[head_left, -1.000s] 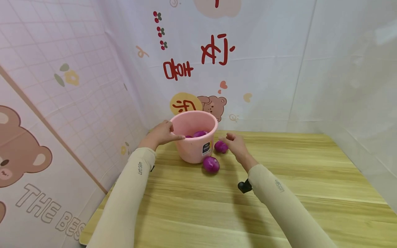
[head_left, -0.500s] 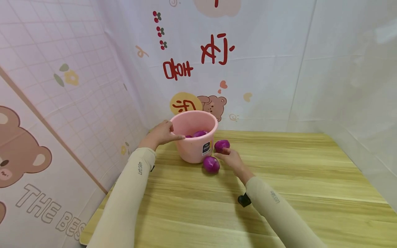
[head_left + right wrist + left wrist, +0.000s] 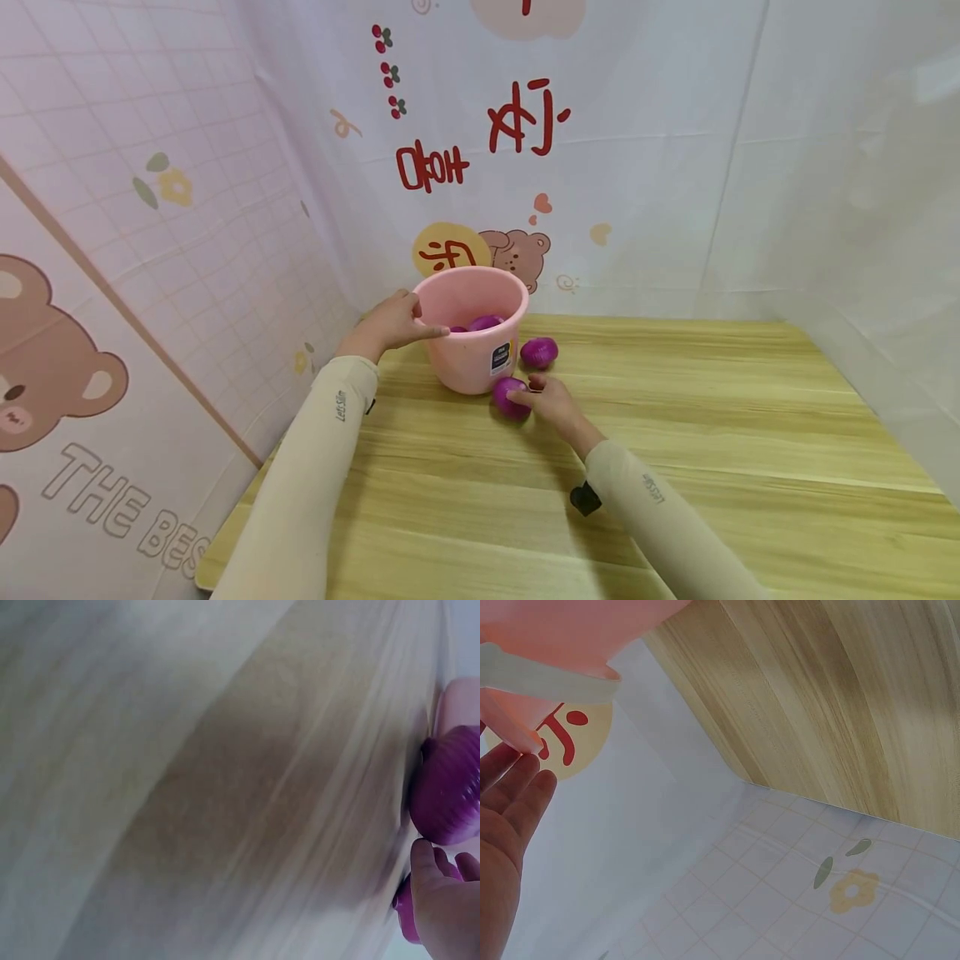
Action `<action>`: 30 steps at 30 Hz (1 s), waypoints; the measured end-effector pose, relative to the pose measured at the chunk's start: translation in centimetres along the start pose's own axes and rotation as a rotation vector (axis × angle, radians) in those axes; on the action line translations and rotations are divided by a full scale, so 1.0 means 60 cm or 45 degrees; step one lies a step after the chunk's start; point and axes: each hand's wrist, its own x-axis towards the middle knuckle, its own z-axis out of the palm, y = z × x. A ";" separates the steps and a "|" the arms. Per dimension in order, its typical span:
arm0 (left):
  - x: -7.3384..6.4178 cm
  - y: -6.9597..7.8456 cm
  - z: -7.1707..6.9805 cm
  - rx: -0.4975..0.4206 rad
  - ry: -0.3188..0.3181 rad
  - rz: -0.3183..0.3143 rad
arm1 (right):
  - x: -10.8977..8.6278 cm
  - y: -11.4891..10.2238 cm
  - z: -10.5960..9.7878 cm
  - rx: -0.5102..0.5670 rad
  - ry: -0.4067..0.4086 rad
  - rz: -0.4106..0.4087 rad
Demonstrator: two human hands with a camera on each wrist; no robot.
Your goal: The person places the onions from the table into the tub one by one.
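Note:
A pink bucket [image 3: 471, 362] stands on the table, with red onions [image 3: 486, 322] visible inside. My left hand [image 3: 393, 321] grips its rim on the left, thumb over the front edge; the left wrist view shows fingertips [image 3: 536, 776] at the pink plastic beside a pale handle [image 3: 547, 675]. A red onion [image 3: 504, 404] lies in front of the bucket. My right hand [image 3: 557, 406] is at that onion's right side, its thumb overlapping the onion and its fingers loosely bent. Behind that hand another red onion [image 3: 539, 352] lies near the bucket's right side, large in the right wrist view.
The wood-grain table [image 3: 712, 442] extends to the right and toward the front. A printed cloth wall [image 3: 637, 167] rises behind the bucket, and another patterned cloth [image 3: 150, 275] borders the left edge.
My right hand has come from the rear onion toward the front one, and its thumb now overlaps it. The rear onion, briefly tilted, lies beside the bucket. My left hand has stayed on the rim.

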 end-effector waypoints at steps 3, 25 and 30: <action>0.001 0.002 -0.001 0.018 0.010 0.012 | 0.001 0.001 0.004 -0.024 -0.013 0.011; 0.003 0.004 -0.003 0.048 -0.002 -0.001 | 0.004 -0.007 -0.006 -0.102 0.058 -0.029; 0.000 0.002 -0.003 0.029 -0.005 -0.017 | 0.006 -0.021 -0.020 -0.058 0.098 -0.045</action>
